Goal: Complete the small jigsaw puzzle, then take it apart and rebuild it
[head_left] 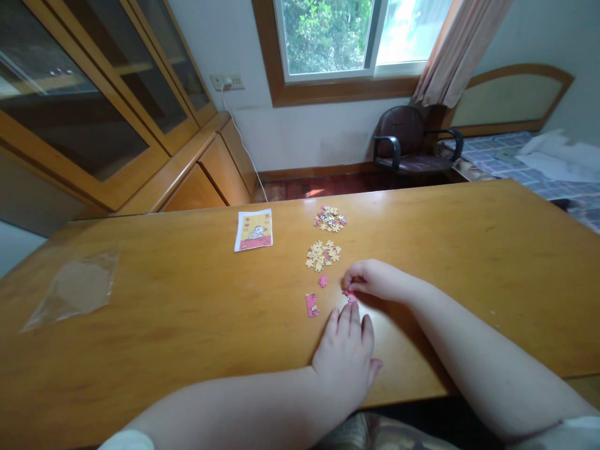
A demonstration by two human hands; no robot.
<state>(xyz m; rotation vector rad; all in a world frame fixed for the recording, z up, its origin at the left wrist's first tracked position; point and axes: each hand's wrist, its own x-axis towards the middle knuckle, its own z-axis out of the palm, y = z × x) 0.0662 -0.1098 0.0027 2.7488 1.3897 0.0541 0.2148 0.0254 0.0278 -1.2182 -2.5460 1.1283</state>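
My left hand (345, 350) lies flat on the table with its fingers stretched out, the fingertips touching the near edge of some pink jigsaw puzzle pieces (350, 298). At the far edge of those pieces, my right hand (368, 279) has its fingers curled in a pinch on a pink puzzle piece, mostly hidden by the fingers. Left of the hands lie a small joined pink section (312, 305) and a single pink piece (323, 281). Beyond them sit a heap of mostly yellow pieces (322, 255) and a mixed heap (330, 219).
A picture card (254, 230) with a white animal on yellow and pink lies at the table's far side. A clear plastic bag (77, 284) rests on the left of the wooden table (187, 337). Behind stand a glass-door cabinet (135, 169) and an armchair (405, 140).
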